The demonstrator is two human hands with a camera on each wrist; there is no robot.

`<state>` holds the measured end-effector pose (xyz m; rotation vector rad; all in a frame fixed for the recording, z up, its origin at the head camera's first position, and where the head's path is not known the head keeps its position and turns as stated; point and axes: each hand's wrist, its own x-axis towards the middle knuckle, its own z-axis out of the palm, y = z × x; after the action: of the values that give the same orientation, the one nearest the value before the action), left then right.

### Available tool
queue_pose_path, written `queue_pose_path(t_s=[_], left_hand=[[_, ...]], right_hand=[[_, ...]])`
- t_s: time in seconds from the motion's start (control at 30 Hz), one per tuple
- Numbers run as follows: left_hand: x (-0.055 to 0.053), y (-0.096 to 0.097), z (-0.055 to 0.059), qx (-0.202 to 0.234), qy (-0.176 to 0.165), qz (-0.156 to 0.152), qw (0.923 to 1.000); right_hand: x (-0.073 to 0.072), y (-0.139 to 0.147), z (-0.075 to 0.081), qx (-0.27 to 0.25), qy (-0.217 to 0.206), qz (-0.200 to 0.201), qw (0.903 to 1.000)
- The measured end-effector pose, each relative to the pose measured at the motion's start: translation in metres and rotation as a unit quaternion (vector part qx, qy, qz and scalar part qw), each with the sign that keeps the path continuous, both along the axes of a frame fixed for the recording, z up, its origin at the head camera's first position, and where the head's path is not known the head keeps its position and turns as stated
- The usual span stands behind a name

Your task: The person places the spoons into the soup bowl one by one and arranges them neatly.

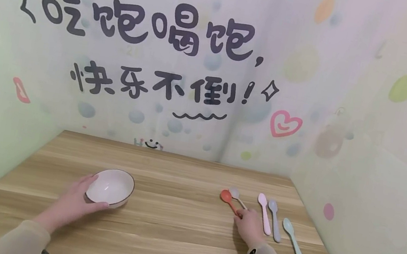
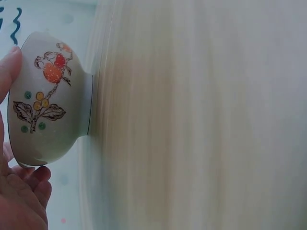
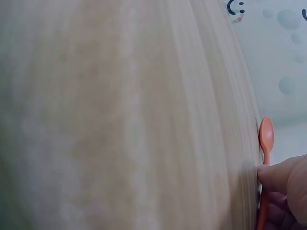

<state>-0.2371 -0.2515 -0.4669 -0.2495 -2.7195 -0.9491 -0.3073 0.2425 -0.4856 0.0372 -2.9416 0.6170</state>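
Observation:
A white bowl (image 1: 109, 187) with a dark rim stands at the left of the table; the left wrist view shows fruit and leaves painted on its side. My left hand (image 1: 77, 198) grips it by the rim, thumb on one side and fingers on the other. At the right, my right hand (image 1: 250, 227) pinches the handle of an orange spoon (image 1: 227, 197). The spoon's bowl points away from me and to the left. Just behind it lies a grey spoon (image 1: 235, 193), its handle end hidden by my right hand.
Right of my right hand lie a pink spoon (image 1: 263, 212), a lilac spoon (image 1: 274, 220) and a pale green spoon (image 1: 294, 244). The wooden table (image 1: 171, 228) meets walls at the back and both sides. Black lettering covers the back wall (image 1: 201, 140).

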Motion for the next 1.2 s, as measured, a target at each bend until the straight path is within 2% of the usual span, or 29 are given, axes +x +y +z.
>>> queue_pose_path(t_s=[0.6,1.2], left_hand=[[-0.005,0.05,0.002,0.017,-0.01,-0.039,0.999],[-0.014,0.101,0.002,0.04,-0.05,-0.088,0.9941]], right_hand=[[0.002,-0.002,0.0,-0.007,0.008,-0.013,0.9999],[0.002,-0.001,0.001,-0.014,-0.002,-0.014,0.9998]])
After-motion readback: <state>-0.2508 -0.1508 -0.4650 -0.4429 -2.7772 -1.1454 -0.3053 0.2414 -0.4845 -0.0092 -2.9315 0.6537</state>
